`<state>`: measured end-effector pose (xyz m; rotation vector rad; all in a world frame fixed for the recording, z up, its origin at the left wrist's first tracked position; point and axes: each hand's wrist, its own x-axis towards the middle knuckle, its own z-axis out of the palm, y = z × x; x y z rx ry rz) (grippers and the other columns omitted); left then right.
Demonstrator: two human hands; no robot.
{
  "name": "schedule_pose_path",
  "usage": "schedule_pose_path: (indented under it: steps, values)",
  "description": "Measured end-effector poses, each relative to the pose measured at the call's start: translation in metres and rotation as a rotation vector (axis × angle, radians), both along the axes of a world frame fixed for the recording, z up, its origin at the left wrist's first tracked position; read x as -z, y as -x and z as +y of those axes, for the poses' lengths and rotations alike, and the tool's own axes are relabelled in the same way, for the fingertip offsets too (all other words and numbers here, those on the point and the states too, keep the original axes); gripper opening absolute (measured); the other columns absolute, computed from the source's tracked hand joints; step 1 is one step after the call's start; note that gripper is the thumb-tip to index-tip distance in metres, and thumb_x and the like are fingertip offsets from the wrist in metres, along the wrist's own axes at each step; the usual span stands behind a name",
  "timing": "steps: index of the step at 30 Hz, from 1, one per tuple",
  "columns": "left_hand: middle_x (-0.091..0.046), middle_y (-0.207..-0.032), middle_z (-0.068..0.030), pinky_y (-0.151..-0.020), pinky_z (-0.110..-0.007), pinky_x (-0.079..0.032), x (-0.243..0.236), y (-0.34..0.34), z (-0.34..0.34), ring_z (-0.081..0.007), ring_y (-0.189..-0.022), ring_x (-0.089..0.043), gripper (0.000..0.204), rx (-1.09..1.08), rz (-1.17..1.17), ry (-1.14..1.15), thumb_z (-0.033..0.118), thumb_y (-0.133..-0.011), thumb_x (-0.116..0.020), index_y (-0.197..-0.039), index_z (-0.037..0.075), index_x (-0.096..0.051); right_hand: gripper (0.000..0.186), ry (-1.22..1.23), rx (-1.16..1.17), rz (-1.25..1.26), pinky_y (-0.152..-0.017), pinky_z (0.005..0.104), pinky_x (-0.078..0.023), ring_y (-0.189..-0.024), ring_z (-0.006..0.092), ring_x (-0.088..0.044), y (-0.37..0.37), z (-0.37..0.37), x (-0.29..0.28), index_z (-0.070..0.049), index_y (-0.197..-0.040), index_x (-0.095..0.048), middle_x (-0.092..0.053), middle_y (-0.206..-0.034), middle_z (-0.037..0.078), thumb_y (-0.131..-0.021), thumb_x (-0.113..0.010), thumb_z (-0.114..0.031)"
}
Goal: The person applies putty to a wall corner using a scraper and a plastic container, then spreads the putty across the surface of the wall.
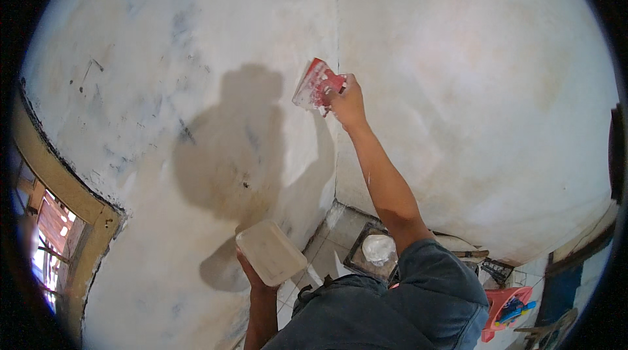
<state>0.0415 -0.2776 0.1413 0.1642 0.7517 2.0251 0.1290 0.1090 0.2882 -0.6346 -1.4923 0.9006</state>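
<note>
My right hand point(345, 103) is closed around a red putty spreader point(314, 86) smeared with white. Its flat blade lies against the left wall point(261, 36), close to the corner where two walls meet. Lower down, my left hand point(256, 277) grips a pale rectangular plastic container point(271, 253) from below and its left side. The fingers under it are mostly hidden. Whether the container holds anything is hard to make out. Patchy white coating covers the wall, with bluish and brownish stains and a few dark marks showing.
A wooden window frame point(91, 235) borders the wall at the lower left. On the tiled floor near the corner, a white bag-like bundle point(378, 249) sits on a dark-edged square. A red plastic stool or chair point(505, 307) with blue items stands at the lower right.
</note>
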Motion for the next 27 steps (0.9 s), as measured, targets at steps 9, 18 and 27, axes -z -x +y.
schedule_pose_path:
  steps: [9,18,27]
  values:
    - [-0.052,-0.131,-0.0100,-0.093,-0.053,-0.049,0.031,0.012,-0.025,-0.0318,-0.116,-0.054,0.082,-0.040,-0.003,-0.040,0.075,-0.082,-0.045,-0.139,0.016,-0.042,0.027,0.285,-0.143,0.102,-0.060,0.0333,-0.054,-0.069,0.0188,-0.063,0.039,-0.011,0.017,0.003,-0.106,-0.049,-0.063,-0.085,0.014,-0.081,-0.057,-0.005]
    - [-0.053,-0.129,-0.0093,-0.093,-0.053,-0.048,0.038,0.015,-0.040,-0.0319,-0.114,-0.054,0.082,-0.087,-0.037,-0.050,0.077,-0.083,-0.042,-0.139,0.017,-0.042,0.028,-0.112,-0.038,0.136,-0.060,0.0318,-0.049,-0.069,0.0166,-0.060,0.033,-0.051,-0.076,0.004,-0.105,-0.051,-0.062,-0.084,0.010,-0.081,-0.058,-0.008]
    - [-0.054,-0.128,-0.0091,-0.092,-0.053,-0.049,0.030,0.009,-0.049,-0.0328,-0.112,-0.055,0.079,-0.115,-0.073,-0.088,0.074,-0.083,-0.045,-0.137,0.017,-0.043,0.029,-0.271,0.556,-0.164,-0.068,0.0439,-0.051,-0.082,0.0350,-0.066,0.018,0.058,-0.085,0.000,-0.111,-0.051,-0.066,-0.094,0.021,-0.086,-0.055,-0.014]
